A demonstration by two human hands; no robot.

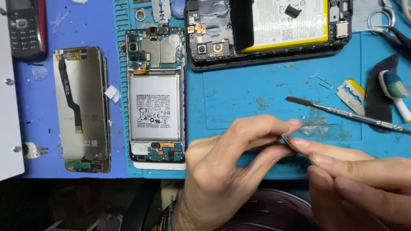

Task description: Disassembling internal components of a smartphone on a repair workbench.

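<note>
My left hand point(233, 164) and my right hand point(351, 179) meet near the mat's front edge, fingertips pinched together on a small thin metal tool tip point(286, 139), probably tweezers. An opened phone point(156, 94) with its back off, showing a silver battery and circuit boards, lies to the left of my hands on the blue mat point(257, 94). A detached screen panel point(81, 109) with a black flex cable lies further left. Another opened phone point(269, 30) with a yellow-edged battery lies at the top.
A metal spudger point(346, 113) lies right of centre. A razor blade point(350, 92), a toothbrush point(396, 92) on a black cloth, a bent wire pin point(321, 81), scissors point(385, 19) and an old keypad phone point(23, 25) surround the work area.
</note>
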